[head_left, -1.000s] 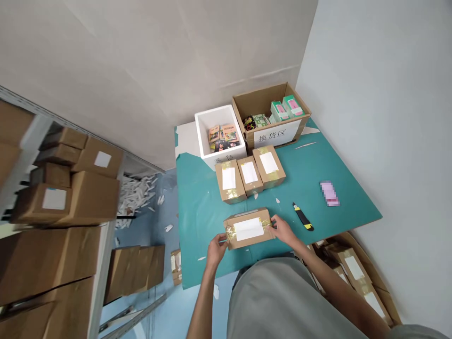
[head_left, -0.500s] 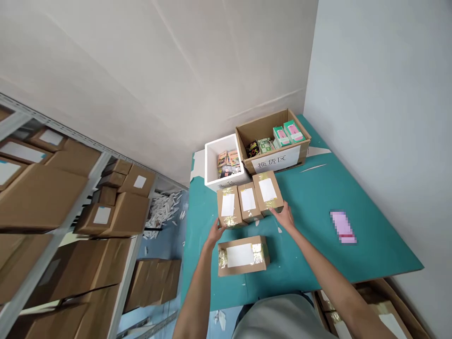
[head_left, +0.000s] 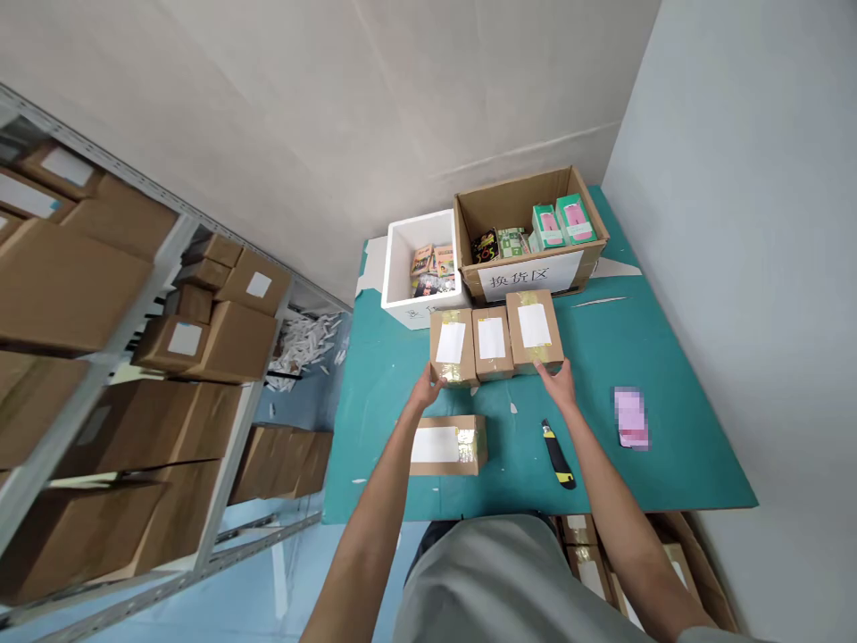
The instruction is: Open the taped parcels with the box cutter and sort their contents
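Note:
Three small taped cardboard parcels with white labels stand in a row on the teal table (head_left: 636,339): left parcel (head_left: 453,346), middle parcel (head_left: 492,342), right parcel (head_left: 534,329). My left hand (head_left: 426,393) touches the near left corner of the left parcel, fingers apart. My right hand (head_left: 557,384) rests against the near edge of the right parcel, fingers stretched out. A fourth labelled parcel (head_left: 447,444) lies near the table's front edge, under my left forearm, with neither hand on it.
A black-and-yellow utility knife (head_left: 557,454) lies beside my right forearm. A pink blurred item (head_left: 631,417) lies to the right. A white foam box (head_left: 419,263) and an open cardboard box (head_left: 528,228) of small packs stand behind the row. Shelves of cartons (head_left: 100,339) stand left.
Both hands let go of the near parcel, which stays at the table's front edge, and reached forward to the row of three parcels. The camera view shifted.

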Tool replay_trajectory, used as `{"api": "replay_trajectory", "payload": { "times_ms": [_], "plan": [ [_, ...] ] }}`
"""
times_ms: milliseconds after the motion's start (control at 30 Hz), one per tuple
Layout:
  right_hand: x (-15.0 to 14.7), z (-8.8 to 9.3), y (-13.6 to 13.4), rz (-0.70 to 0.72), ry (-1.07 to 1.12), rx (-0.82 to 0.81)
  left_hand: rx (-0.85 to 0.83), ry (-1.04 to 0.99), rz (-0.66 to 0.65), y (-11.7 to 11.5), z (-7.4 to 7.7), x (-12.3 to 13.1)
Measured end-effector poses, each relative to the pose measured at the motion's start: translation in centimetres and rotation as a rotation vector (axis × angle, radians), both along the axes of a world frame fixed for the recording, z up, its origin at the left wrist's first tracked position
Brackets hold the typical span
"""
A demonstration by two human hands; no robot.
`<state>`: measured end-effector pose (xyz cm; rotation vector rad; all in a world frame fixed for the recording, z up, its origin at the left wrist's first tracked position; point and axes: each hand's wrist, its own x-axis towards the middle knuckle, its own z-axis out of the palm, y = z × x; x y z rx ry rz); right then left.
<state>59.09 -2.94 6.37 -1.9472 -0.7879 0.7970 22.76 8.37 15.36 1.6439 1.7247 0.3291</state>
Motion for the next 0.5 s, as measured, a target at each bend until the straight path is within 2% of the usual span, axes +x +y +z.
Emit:
{"api": "replay_trajectory", "payload": {
  "times_ms": [133, 200, 300, 400, 500],
  "plan": [
    [-0.3, -0.9, -3.1, 0.017, -0.043, -0.122, -0.07, 0.077, 0.056, -0.6, -0.3, 1.4],
    [-1.3, -1.6, -6.1, 0.043, -0.113, -0.216, -0.066, 0.085, 0.066, -1.9, -0.2, 1.6],
    [-3.1, -2.7, -11.9, 0.118, -0.245, -0.379, 0.001, 0.146, 0.008, -5.4, -0.1, 1.0],
    [-4.9, -3.0, -17.6, 0.224, -0.299, -0.481, 0.103, 0.223, -0.091, -10.0, 0.1, -1.4],
    [-6.4, -2.3, -21.7, 0.292, -0.313, -0.513, 0.155, 0.209, -0.12, -13.9, 0.2, -5.5]
  ]
}}
